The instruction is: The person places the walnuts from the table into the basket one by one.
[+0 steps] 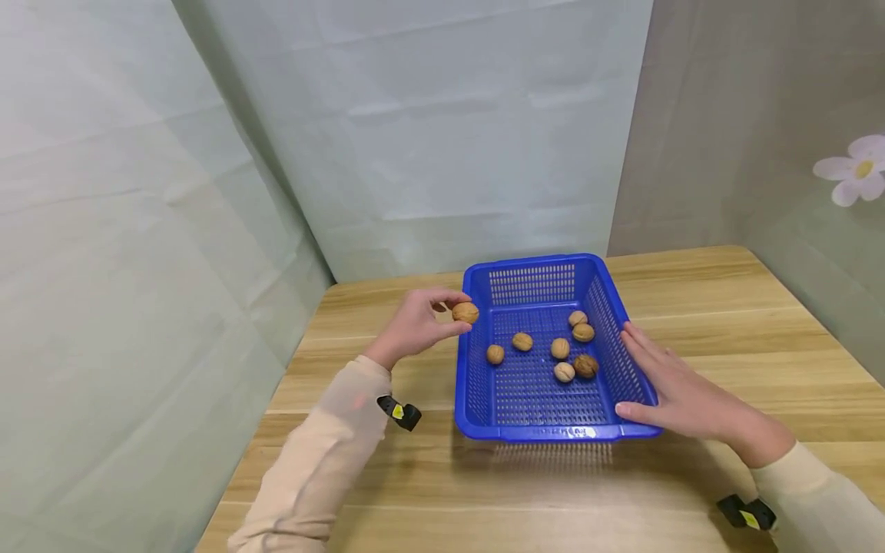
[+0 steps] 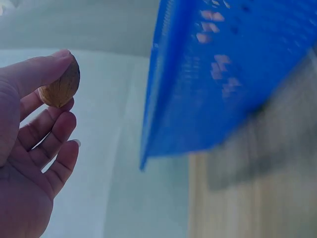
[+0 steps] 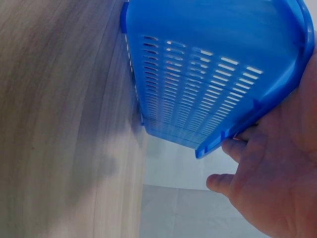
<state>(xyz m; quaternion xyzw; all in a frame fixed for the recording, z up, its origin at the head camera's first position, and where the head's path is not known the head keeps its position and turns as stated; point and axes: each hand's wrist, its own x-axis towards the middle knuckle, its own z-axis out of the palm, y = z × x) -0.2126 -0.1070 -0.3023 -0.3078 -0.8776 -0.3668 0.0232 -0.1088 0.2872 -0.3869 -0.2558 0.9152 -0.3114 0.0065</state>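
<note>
A brown walnut (image 1: 465, 312) is pinched between the thumb and fingertips of my left hand (image 1: 418, 322), at the left rim of a blue plastic basket (image 1: 557, 433). In the left wrist view this walnut (image 2: 63, 87) sits under the thumb tip, the other fingers spread below it. Several more walnuts lie on the basket floor, among them a darker one (image 1: 586, 365) and a paler one (image 1: 564, 372). My right hand (image 1: 681, 395) rests along the right rim, fingers fairly straight, thumb over the front right corner. From the right wrist, the basket's slotted wall (image 3: 198, 84) shows beside the palm.
The basket stands on a wood-grain table (image 1: 387, 491). Pale cloth (image 1: 429, 138) hangs behind the table and at its left, with a flower-printed panel (image 1: 857, 170) on the right. Each wrist carries a small black device (image 1: 399, 412).
</note>
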